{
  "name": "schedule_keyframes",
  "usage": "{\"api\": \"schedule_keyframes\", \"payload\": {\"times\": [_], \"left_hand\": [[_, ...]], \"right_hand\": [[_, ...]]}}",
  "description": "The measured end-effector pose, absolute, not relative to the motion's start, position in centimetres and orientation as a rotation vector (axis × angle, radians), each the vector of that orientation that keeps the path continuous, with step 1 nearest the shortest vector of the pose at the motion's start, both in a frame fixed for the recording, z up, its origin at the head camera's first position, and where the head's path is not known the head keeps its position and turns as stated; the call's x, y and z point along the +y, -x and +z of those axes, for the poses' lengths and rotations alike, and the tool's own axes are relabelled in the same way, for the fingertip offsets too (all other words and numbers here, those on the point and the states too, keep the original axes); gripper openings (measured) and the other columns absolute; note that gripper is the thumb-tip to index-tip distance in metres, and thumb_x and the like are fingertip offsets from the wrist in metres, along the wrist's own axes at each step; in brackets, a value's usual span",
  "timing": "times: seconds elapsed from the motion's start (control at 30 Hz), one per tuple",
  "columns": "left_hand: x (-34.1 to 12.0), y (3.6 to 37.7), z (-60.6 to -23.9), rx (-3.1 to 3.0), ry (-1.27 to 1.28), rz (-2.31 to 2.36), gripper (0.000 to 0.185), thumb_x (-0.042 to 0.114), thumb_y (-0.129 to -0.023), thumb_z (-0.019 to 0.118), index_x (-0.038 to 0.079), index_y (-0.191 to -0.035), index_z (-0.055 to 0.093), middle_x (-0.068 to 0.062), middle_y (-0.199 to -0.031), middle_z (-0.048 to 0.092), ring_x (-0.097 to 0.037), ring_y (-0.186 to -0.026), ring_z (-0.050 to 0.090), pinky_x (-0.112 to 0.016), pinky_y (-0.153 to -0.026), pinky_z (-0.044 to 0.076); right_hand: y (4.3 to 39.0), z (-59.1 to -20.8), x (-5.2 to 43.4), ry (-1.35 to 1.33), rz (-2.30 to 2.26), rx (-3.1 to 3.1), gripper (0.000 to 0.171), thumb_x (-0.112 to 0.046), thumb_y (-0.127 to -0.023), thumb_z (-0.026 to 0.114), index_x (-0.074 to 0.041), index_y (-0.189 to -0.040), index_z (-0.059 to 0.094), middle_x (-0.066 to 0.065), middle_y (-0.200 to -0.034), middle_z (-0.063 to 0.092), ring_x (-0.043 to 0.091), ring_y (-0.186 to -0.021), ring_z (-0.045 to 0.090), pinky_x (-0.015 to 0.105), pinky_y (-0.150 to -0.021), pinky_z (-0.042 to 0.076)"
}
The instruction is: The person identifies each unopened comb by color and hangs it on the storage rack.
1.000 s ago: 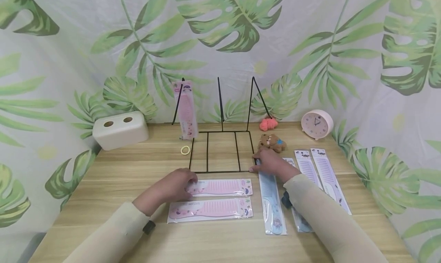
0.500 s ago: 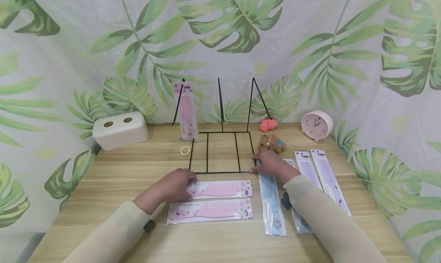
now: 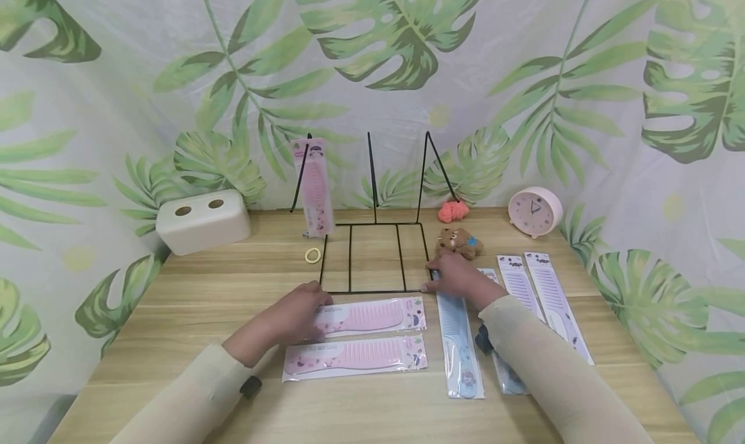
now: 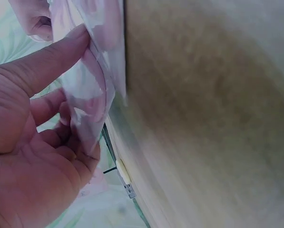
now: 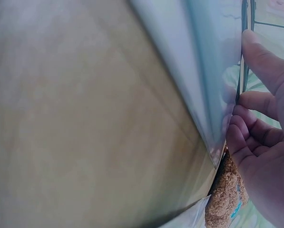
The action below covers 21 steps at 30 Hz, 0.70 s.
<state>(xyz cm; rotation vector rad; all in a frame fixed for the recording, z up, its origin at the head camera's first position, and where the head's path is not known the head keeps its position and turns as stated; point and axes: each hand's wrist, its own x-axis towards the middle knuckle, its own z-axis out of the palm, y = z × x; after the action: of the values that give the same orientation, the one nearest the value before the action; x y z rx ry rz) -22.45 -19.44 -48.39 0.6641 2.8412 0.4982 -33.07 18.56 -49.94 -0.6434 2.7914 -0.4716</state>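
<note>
A person's left hand pinches the left end of a pink comb pack, which is between a black wire rack and a second pink pack. The right hand has thumb and forefinger apart at the rack's near right corner (whether they pinch the wire, I cannot tell).
</note>
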Motion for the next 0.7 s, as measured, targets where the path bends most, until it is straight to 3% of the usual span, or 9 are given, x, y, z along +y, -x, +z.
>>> {"api": "schedule_keyframes", "payload": {"times": [0.2, 0.47, 0.6, 0.7], "left_hand": [[-20.1, 22.6, -48.6, 2.816, -0.751, 0.657, 0.032, 0.0, -0.096, 0.074, 0.013, -0.124, 0.072, -0.003, -0.119, 0.071, -0.018, -0.106, 0.067, -0.047, -0.101, 0.061], [-20.9, 22.5, -48.0, 2.754, -0.772, 0.834, 0.031, -0.003, -0.104, 0.061, 0.025, -0.115, 0.064, 0.004, -0.109, 0.07, -0.016, -0.1, 0.063, -0.041, -0.092, 0.058], [-21.5, 22.4, -47.7, 2.74, -0.718, 1.038, 0.029, -0.002, -0.105, 0.06, 0.023, -0.118, 0.064, 0.0, -0.116, 0.073, -0.018, -0.106, 0.065, -0.039, -0.092, 0.06], [-21.9, 22.3, -47.6, 2.673, -0.664, 1.299, 0.021, -0.002, -0.106, 0.061, 0.014, -0.12, 0.062, -0.012, -0.12, 0.074, -0.02, -0.106, 0.069, -0.034, -0.088, 0.063]], "right_hand": [[33.1, -50.0, 18.5, 0.636, -0.475, 2.795, 0.067, -0.043, -0.098, 0.083, -0.001, -0.148, 0.066, 0.023, -0.15, 0.061, 0.04, -0.141, 0.059, 0.054, -0.118, 0.05], [32.9, -49.9, 18.4, 0.657, -0.449, 2.806, 0.063, -0.04, -0.099, 0.082, -0.002, -0.147, 0.066, 0.022, -0.149, 0.061, 0.039, -0.138, 0.06, 0.054, -0.117, 0.051], [32.9, -49.9, 18.4, 0.679, -0.439, 2.818, 0.06, -0.038, -0.1, 0.081, -0.001, -0.146, 0.068, 0.023, -0.146, 0.063, 0.039, -0.135, 0.061, 0.054, -0.114, 0.053], [32.9, -49.8, 18.5, 0.665, -0.452, 2.81, 0.065, -0.042, -0.098, 0.083, -0.001, -0.147, 0.067, 0.023, -0.148, 0.062, 0.04, -0.137, 0.06, 0.054, -0.116, 0.052]]}}
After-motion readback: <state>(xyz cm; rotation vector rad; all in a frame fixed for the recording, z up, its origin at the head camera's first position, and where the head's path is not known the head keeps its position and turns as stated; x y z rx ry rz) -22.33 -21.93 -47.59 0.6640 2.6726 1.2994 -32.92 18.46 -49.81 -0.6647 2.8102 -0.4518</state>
